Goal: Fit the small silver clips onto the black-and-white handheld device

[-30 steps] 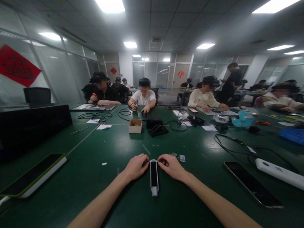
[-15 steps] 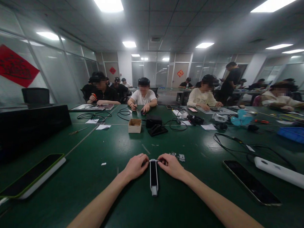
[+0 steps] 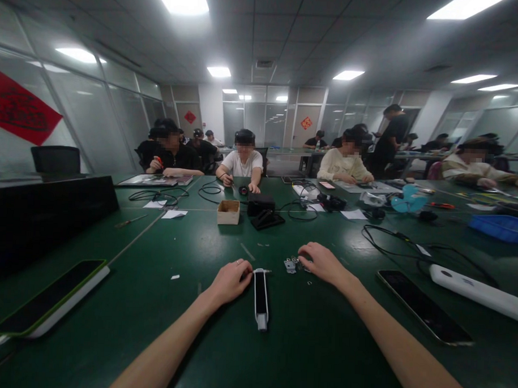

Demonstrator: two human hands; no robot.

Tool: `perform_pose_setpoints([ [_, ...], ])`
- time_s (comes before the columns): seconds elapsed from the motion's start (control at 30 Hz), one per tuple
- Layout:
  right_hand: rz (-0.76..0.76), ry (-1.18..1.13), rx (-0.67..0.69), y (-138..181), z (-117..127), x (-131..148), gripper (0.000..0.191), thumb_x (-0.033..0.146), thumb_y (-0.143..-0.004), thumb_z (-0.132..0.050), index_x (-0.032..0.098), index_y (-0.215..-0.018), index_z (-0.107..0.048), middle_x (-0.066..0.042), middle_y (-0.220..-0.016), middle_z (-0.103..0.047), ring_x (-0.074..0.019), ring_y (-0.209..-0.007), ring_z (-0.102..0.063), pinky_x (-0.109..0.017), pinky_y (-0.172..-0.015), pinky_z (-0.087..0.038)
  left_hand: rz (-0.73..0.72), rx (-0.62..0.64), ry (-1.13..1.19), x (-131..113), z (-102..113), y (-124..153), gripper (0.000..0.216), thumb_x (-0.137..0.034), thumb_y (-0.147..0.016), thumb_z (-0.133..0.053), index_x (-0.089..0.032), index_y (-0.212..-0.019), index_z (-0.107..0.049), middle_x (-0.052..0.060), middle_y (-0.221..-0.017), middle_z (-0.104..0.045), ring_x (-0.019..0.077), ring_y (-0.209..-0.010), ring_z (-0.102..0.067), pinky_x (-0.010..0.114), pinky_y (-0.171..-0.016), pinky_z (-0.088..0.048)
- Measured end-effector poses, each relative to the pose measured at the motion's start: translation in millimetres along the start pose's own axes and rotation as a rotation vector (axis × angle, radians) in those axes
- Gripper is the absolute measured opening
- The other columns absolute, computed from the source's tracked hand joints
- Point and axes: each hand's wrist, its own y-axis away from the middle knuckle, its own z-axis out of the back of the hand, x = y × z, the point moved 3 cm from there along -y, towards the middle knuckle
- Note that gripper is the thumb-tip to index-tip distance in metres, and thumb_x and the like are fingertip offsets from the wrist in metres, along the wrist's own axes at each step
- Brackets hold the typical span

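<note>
A long narrow piece with a white frame and a dark middle lies on the green table in front of me. A thin rod sticks out to the right at its far end. My left hand is closed at the far left corner of this piece, thumb and fingers pinched at its edge; what exactly lies between the fingertips is hidden. To the right, my right hand hovers with fingers curved and apart over a cluster of small metal parts, partly covering them. A tiny ring-like bit lies below that hand.
A phone and a white power bank lie right, near black cables. At left is a green-rimmed device. Beyond my hands stand a small open box and a black box. People sit across the table.
My right hand has left the far end of the white-framed piece and moved right and away from me, to the small metal parts. My left hand has stayed in place.
</note>
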Motion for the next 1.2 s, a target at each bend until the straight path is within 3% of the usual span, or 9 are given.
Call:
perform_pose_setpoints([
  [0.1, -0.047, 0.072, 0.086, 0.9, 0.3, -15.9, 0.017, 0.025, -0.083, -0.051, 0.018, -0.088, -0.066, -0.008, -0.089, -0.061, -0.0193, -0.084, -0.056, -0.030, -0.075, -0.043, 0.002, -0.002, -0.007, 0.5, -0.8, -0.5, 0.014, -0.026, -0.088, -0.043, -0.020, -0.091, -0.056, 0.002, -0.086, -0.059, 0.0155, -0.076, -0.056, 0.026, -0.067, -0.042],
  [0.23, -0.089, 0.112, 0.081, 2.1, 2.9, -18.1, 0.017, 0.020, -0.082, -0.051, 0.018, -0.087, -0.066, -0.009, -0.091, -0.061, -0.0207, -0.087, -0.056, -0.029, -0.072, -0.042, -0.013, -0.012, -0.020, 0.2, -0.7, -1.0, 0.014, -0.025, -0.088, -0.043, -0.019, -0.090, -0.056, 0.003, -0.085, -0.059, 0.0157, -0.075, -0.056, 0.026, -0.067, -0.042],
  [0.53, 0.043, 0.083, 0.115, 2.1, -9.7, -6.0, 0.013, 0.019, -0.079, -0.057, 0.021, -0.081, -0.070, -0.007, -0.084, -0.062, -0.0218, -0.084, -0.054, -0.031, -0.073, -0.042, -0.008, -0.007, -0.023, 0.2, -0.3, 0.1, 0.012, -0.025, -0.088, -0.044, -0.019, -0.091, -0.055, 0.002, -0.086, -0.059, 0.0155, -0.075, -0.056, 0.026, -0.067, -0.043],
  [0.67, 0.049, 0.093, 0.062, 0.8, -9.2, -5.4, 0.015, 0.018, -0.081, -0.053, 0.018, -0.079, -0.068, -0.008, -0.083, -0.062, -0.0213, -0.082, -0.054, -0.033, -0.074, -0.042, 0.005, 0.008, -0.015, -1.7, 1.9, 0.0, 0.013, -0.025, -0.088, -0.044, -0.019, -0.091, -0.056, 0.002, -0.085, -0.059, 0.0157, -0.076, -0.056, 0.026, -0.067, -0.043],
  [0.8, 0.046, -0.082, -0.031, 1.8, -10.8, 10.8, 0.017, 0.023, -0.085, -0.049, 0.017, -0.086, -0.064, -0.007, -0.089, -0.061, -0.0181, -0.083, -0.055, -0.032, -0.077, -0.045, 0.022, 0.022, -0.012, -2.2, 2.7, 0.0, 0.014, -0.026, -0.088, -0.045, -0.019, -0.092, -0.057, 0.003, -0.088, -0.060, 0.0160, -0.077, -0.056, 0.026, -0.068, -0.043],
  [1.03, 0.148, -0.301, -0.041, 7.4, -33.4, 62.4, 0.015, 0.021, -0.084, -0.051, 0.016, -0.088, -0.064, -0.005, -0.086, -0.064, -0.0154, -0.076, -0.057, -0.030, -0.071, -0.048, 0.006, -0.001, -0.022, -1.4, 0.7, 0.3, 0.013, -0.024, -0.088, -0.044, -0.019, -0.091, -0.056, 0.003, -0.088, -0.060, 0.0162, -0.077, -0.056, 0.027, -0.069, -0.044],
  [1.2, 0.102, -0.366, -0.052, 6.7, -43.0, 67.3, 0.014, 0.021, -0.083, -0.052, 0.016, -0.088, -0.064, -0.004, -0.080, -0.064, -0.0145, -0.069, -0.057, -0.028, -0.063, -0.048, 0.007, -0.011, -0.032, 0.5, -2.0, 0.0, 0.013, -0.024, -0.087, -0.044, -0.020, -0.091, -0.057, 0.003, -0.089, -0.060, 0.0163, -0.079, -0.057, 0.027, -0.070, -0.044],
])
